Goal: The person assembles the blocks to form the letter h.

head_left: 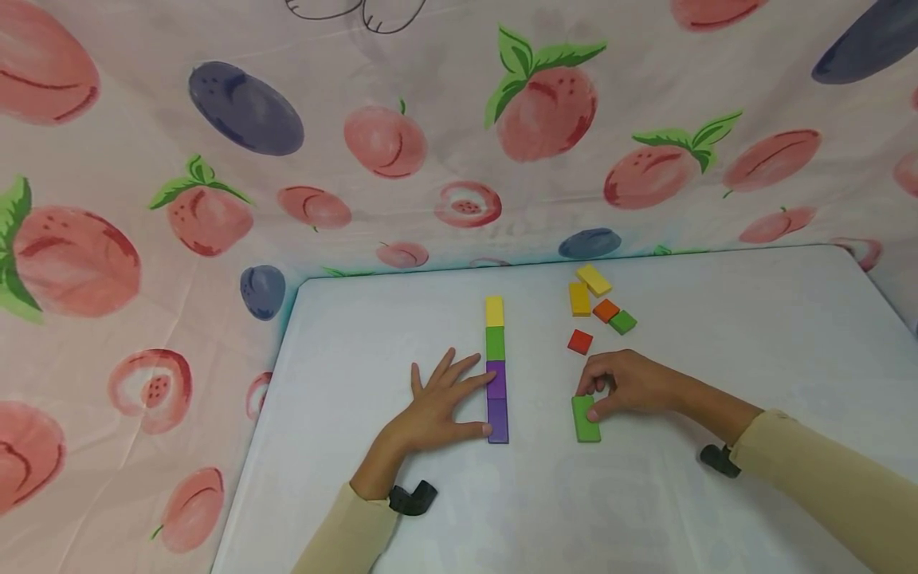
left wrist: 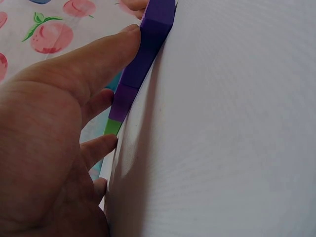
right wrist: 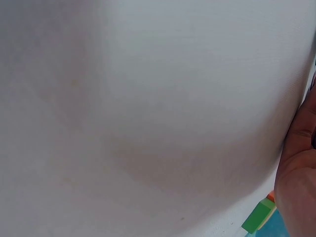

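**Two-Hand Block Layout: Row at Left, Loose Blocks at Right**

Head view: On the white table (head_left: 681, 502), a row of blocks (head_left: 496, 351) runs from 12 to 6 o'clock: yellow block (head_left: 495, 311), green block (head_left: 495, 341), upper purple block (head_left: 498, 388), lower purple block (head_left: 498, 422). My left hand (head_left: 429, 416) lies at the row's 8 o'clock, fingers spread wide and gripping nothing; the index touches the upper purple block, the thumb the lower. At the row's 4 o'clock, my right hand (head_left: 625, 383) pinches the long green block (head_left: 584, 430) between thumb and curled fingers. I cannot tell whether it is lifted. Loose blocks lie at the row's 2 o'clock: two yellow pieces (head_left: 580, 300), an orange piece (head_left: 606, 311), a small green piece (head_left: 623, 322) and a red piece (head_left: 580, 342). Only this view shows the complete row.

Left wrist view: This adds the row's side faces and my thumb pad against the lower purple block. The green block is partly hidden. The skin at 12 o'clock is cut off; I cannot tell whose finger it is.

Right wrist view: The table fills most of the frame. My right hand is cropped at 3 to 5 o'clock, its grip out of frame. A green piece with a sliver of orange shows at 5 o'clock, partly covered by my hand.
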{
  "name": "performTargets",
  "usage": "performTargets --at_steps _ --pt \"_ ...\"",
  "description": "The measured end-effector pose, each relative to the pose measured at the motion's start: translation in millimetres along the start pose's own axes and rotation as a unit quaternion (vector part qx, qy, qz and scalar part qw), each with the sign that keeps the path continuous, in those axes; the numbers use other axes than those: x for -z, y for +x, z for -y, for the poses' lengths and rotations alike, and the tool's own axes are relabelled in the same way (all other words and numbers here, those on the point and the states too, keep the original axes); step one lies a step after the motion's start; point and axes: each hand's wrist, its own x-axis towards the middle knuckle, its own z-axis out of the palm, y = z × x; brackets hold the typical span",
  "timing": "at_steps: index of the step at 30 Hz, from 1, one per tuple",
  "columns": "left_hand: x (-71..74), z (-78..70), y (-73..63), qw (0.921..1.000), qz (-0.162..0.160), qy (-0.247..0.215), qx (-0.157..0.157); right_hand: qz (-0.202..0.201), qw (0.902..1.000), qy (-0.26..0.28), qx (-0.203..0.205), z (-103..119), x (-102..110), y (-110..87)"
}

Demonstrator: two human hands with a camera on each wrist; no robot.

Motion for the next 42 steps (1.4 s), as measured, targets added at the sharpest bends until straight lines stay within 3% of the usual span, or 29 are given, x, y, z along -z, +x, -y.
performTargets --at_steps 42 --pt "1.8 -2.4 -0.5 1.0 -0.003 -0.008 -0.001 0.006 0.9998 -0.015 0.008 -2.9 1.3 0.7"
